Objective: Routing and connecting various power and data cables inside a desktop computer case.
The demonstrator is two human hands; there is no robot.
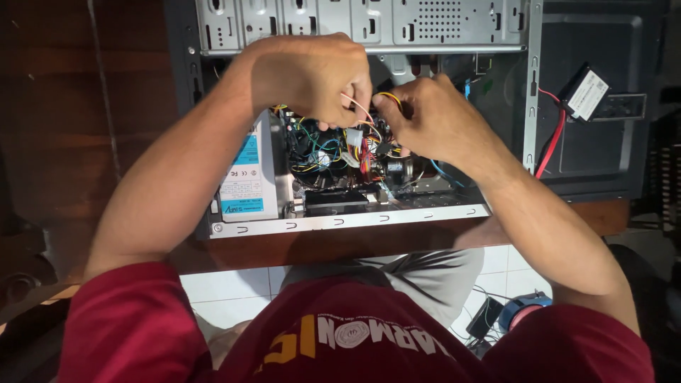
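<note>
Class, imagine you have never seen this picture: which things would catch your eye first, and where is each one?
First, the two bare hands meeting at centre top: the left hand and right hand pinch thin coloured wires over a tangle of cables. They work inside an open grey metal computer case lying on a dark wooden table. At left inside it sits a silver power supply box with a blue label; at right, a red cable.

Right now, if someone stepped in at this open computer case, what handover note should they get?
Left hand: closed on thin wires above the cable bundle inside the open case.
Right hand: pinching a yellow and black cable beside the left.
Power supply sits at the case's left; a small drive lies on the removed panel, right, with a red cable.
Done: side panel off, interior exposed.
Left: wires look loose and untidy; which connectors are seated cannot be told.
</note>
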